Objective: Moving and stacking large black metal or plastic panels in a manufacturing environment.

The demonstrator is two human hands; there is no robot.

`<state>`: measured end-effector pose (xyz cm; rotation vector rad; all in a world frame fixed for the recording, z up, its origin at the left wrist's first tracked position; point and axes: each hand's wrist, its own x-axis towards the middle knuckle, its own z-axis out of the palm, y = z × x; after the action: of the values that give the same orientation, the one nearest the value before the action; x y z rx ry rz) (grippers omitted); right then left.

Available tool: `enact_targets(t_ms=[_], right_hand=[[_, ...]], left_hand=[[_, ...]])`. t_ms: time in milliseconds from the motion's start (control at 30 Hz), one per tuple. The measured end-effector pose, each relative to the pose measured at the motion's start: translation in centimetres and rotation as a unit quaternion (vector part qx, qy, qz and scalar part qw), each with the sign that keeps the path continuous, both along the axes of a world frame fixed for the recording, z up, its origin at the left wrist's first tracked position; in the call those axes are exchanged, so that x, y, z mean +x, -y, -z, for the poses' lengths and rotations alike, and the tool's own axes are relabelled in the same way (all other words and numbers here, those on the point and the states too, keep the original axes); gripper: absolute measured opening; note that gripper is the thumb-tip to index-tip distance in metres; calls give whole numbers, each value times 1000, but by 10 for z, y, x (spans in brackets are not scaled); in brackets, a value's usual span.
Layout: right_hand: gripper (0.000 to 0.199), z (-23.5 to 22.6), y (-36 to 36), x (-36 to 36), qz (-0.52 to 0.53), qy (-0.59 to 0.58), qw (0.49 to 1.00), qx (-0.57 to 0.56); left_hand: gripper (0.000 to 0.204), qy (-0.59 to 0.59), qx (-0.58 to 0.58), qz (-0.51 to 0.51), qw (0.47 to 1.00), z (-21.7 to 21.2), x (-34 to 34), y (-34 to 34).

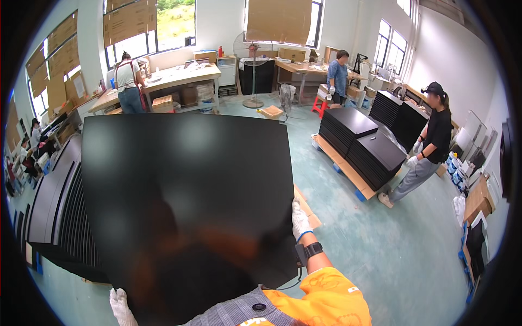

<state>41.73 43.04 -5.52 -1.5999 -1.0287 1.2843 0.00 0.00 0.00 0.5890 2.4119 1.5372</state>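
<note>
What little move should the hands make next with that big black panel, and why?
Perhaps set the left hand firmly on the black panel before shifting it: that hand is near the panel's lower left, while the right hand holds farther up the right edge.

- I look through one fisheye camera worn on the head, upright, tipped downward and facing ahead.
- Close below me, the black panel fills the centre-left.
- Far off, windows line the top of my view.
</note>
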Motion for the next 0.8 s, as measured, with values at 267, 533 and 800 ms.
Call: enact_targets(t_ms=[267,533,800], right_hand=[[72,8,-9,4,-31,71,997,-11],[82,-4,-1,-5,-39,56,998,-14],[70,-3,-1,-27,-33,-52,998,34]], left_hand=[[79,-4,0,-1,1000,-2,0,-10],[78,-20,-48,-10,999,-9,-3,-8],[52,0,24,18,1000,-21,8,-11]])
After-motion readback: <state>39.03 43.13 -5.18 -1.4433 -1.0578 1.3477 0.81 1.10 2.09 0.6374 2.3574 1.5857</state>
